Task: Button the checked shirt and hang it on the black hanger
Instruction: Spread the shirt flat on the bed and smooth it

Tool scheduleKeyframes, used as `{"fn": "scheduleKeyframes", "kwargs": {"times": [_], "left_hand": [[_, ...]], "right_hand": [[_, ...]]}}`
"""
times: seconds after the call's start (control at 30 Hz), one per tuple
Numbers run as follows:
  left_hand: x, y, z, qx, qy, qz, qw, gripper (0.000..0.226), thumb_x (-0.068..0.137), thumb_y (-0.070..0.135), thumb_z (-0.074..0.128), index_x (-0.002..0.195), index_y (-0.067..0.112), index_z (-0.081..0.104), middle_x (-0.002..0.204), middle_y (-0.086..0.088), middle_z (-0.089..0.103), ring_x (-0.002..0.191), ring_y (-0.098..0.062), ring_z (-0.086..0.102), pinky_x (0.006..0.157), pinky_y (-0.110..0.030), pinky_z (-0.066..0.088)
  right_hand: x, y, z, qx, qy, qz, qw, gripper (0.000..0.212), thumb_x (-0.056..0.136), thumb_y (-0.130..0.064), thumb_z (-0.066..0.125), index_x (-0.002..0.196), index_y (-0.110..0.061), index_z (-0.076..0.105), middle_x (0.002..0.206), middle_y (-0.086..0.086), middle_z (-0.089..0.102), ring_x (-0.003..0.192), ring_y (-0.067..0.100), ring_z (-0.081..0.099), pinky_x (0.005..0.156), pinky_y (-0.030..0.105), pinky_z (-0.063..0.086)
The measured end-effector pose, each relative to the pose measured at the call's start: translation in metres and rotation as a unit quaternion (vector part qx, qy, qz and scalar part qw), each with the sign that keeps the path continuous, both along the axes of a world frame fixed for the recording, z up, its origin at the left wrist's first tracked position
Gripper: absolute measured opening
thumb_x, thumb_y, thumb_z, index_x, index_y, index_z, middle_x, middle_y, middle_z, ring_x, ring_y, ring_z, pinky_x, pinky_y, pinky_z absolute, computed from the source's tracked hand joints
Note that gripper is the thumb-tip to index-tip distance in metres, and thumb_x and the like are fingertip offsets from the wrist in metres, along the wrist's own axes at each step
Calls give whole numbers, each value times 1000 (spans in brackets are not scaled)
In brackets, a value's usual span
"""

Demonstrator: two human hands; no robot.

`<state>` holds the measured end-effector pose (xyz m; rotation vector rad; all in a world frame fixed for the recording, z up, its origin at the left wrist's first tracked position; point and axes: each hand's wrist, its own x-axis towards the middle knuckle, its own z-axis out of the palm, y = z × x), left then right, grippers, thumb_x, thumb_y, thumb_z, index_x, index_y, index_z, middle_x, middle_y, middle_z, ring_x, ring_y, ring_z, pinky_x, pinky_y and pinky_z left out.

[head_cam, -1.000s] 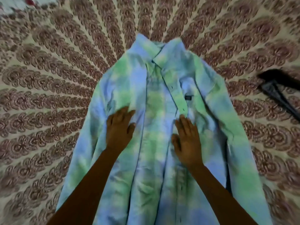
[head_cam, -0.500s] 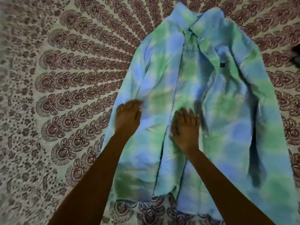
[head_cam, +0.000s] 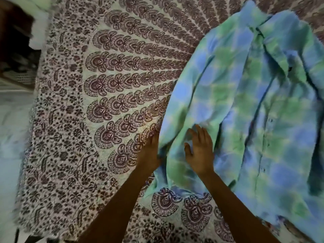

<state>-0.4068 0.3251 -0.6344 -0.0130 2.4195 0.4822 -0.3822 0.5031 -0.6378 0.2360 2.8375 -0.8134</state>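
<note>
The checked shirt (head_cam: 245,106), blue and green, lies front up on the right half of the bed with its collar at the top right. Its placket runs down the right side, and the front panels look loosely laid and wrinkled. My right hand (head_cam: 199,151) rests flat on the shirt's lower left part with its fingers spread. At the shirt's left edge is my left hand (head_cam: 149,151), with cloth lapping over its thumb side, so its grip is hidden. The black hanger is out of view.
A patterned maroon and white bedspread (head_cam: 105,102) covers the bed. The bed's left edge (head_cam: 29,137) drops to a pale floor, and a dark object (head_cam: 14,41) sits at the top left corner.
The view has swung left, so the shirt now sits at the right of the frame. Both hands slid down and left across the shirt, and my left hand reached its left edge.
</note>
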Motion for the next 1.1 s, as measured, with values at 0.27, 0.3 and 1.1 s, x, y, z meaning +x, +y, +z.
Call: {"fn": "scheduleKeyframes", "kwargs": {"times": [0.27, 0.3, 1.1], "left_hand": [[-38, -45, 55, 282, 41, 293, 913, 17, 84, 3, 60, 97, 13, 64, 76, -2, 64, 68, -20, 56, 63, -29, 45], [-47, -51, 61, 304, 61, 324, 894, 14, 85, 5, 59, 95, 14, 64, 75, -1, 64, 70, -21, 56, 63, -29, 46], [-22, -59, 73, 113, 114, 230, 960, 17, 90, 11, 53, 99, 16, 67, 93, -4, 68, 68, -6, 62, 66, -24, 52]], "right_hand": [[-17, -42, 22, -123, 59, -5, 991, 42, 88, -27, 43, 121, -4, 54, 118, 16, 61, 106, 31, 56, 89, 28, 41], [-21, -47, 24, -143, 61, -12, 988, 37, 88, -21, 47, 120, -4, 56, 116, 15, 63, 102, 30, 59, 84, 29, 44], [-29, -58, 20, -742, -278, -303, 529, 54, 75, -26, 68, 124, -10, 56, 98, 6, 70, 79, 19, 66, 83, 33, 52]]}}
